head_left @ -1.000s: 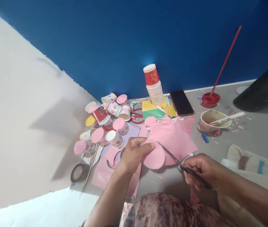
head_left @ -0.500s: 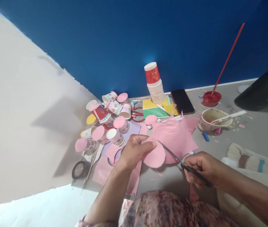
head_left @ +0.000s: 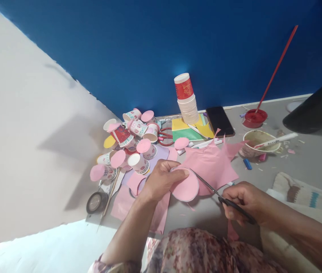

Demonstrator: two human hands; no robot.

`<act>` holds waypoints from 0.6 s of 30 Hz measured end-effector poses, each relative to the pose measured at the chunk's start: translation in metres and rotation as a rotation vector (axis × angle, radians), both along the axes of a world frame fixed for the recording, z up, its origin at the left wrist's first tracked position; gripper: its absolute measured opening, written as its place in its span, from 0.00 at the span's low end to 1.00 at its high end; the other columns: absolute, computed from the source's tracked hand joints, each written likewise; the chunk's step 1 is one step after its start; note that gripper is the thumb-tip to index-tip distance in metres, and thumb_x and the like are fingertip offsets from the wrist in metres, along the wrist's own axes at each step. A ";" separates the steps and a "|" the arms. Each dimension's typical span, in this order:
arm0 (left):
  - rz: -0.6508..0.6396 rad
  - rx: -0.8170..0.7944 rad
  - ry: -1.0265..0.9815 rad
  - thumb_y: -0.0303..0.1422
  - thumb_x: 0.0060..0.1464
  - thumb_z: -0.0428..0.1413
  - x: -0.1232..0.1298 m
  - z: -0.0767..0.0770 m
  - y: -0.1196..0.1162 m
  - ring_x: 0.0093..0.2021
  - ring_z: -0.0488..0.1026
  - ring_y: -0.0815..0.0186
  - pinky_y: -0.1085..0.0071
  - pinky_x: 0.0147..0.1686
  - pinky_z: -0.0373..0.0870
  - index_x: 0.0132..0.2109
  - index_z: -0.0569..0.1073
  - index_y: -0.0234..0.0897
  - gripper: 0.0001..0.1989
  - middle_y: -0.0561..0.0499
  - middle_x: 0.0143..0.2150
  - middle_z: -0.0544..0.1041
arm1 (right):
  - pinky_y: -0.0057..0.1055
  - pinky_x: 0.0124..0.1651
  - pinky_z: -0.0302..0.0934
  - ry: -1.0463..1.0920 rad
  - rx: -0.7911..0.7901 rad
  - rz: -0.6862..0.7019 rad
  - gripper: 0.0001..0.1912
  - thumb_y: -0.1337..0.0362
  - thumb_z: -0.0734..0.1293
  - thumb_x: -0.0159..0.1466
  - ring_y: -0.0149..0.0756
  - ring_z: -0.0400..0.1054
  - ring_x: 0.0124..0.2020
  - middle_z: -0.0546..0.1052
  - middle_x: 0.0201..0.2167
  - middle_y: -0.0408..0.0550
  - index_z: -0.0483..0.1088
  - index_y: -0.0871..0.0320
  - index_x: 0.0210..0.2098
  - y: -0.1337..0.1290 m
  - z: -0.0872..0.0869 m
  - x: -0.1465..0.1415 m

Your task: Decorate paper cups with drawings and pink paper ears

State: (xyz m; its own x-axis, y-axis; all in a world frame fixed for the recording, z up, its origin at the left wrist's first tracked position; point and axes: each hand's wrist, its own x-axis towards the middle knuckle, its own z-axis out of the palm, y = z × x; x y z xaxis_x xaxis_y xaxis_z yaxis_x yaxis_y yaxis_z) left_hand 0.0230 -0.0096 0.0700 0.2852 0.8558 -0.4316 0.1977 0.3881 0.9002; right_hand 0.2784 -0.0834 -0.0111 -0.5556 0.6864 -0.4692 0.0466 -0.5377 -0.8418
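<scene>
Between the thumb and fingers of my left hand (head_left: 162,180) is a round pink paper disc (head_left: 186,187) with a thin grey outline at its rim. My right hand (head_left: 242,203) grips the dark handles of a pair of scissors (head_left: 230,204). Their narrow blades point up and left, and the tips are at the disc's upper right edge. Behind the disc lies a larger pink paper sheet (head_left: 212,163) with jagged, cut edges. Small pink scraps lie on the grey table below the disc.
Several paper cups (head_left: 138,163), some with pink discs on them, crowd the left side. A cup stack (head_left: 188,98) stands by the blue wall, beside a phone (head_left: 220,121). To the right are a red paint dish (head_left: 254,119), a bowl with a marker (head_left: 259,142) and black tape (head_left: 96,203) at far left.
Both hands, the disc and the scissors stay almost in the same place. The large pink sheet's upper edge has shifted slightly, baring more of the white pens behind it.
</scene>
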 end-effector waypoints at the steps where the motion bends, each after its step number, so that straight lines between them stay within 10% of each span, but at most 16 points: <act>1: -0.007 0.001 0.002 0.45 0.44 0.69 0.000 0.000 0.000 0.22 0.64 0.71 0.73 0.23 0.55 0.23 0.76 0.33 0.19 0.52 0.21 0.70 | 0.26 0.22 0.50 -0.003 -0.004 0.003 0.25 0.43 0.80 0.54 0.28 0.65 0.16 0.73 0.15 0.40 0.73 0.58 0.25 0.000 -0.001 0.000; 18: -0.136 0.088 0.067 0.42 0.46 0.64 0.001 0.022 0.002 0.24 0.61 0.72 0.74 0.23 0.54 0.22 0.71 0.34 0.18 0.54 0.21 0.64 | 0.27 0.23 0.47 0.013 0.037 0.049 0.24 0.45 0.79 0.54 0.32 0.67 0.17 0.74 0.15 0.42 0.70 0.57 0.23 0.003 0.016 0.000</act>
